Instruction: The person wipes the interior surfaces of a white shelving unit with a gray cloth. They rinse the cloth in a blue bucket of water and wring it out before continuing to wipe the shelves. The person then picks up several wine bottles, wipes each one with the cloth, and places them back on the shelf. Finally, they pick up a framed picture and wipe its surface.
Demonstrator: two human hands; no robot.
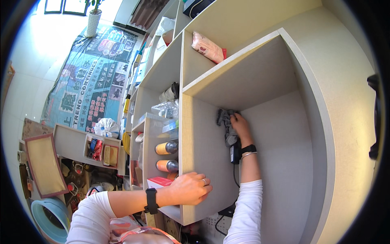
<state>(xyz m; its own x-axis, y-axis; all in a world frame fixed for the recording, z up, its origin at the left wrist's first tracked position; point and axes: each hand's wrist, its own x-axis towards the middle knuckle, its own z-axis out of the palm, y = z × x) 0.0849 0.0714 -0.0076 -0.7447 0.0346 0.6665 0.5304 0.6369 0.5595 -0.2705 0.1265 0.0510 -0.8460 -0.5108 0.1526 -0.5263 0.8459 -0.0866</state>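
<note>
Deep inside a pale wood-grain shelf compartment (277, 128), my right hand (241, 126) grips a crumpled grey cloth (228, 122) against the back corner. A black power adapter (234, 154) bearing a label lies just below the cloth, beside my right wrist. Its black cord (235, 175) runs down along the compartment wall. My left hand (193, 189) is at the front edge of the upright divider (188, 146), fingers curled in with nothing visible in them. Its palm is hidden. A pink and white box (160, 182) sits behind my left wrist.
Two bottles with orange labels (166, 148) stand in the neighbouring compartment, near clear plastic packaging (167, 108). A tissue pack (208, 47) lies in the compartment above. At left are an open drawer (70, 140), a framed panel (45, 164), a blue basin (50, 219) and a printed floor sheet (88, 79).
</note>
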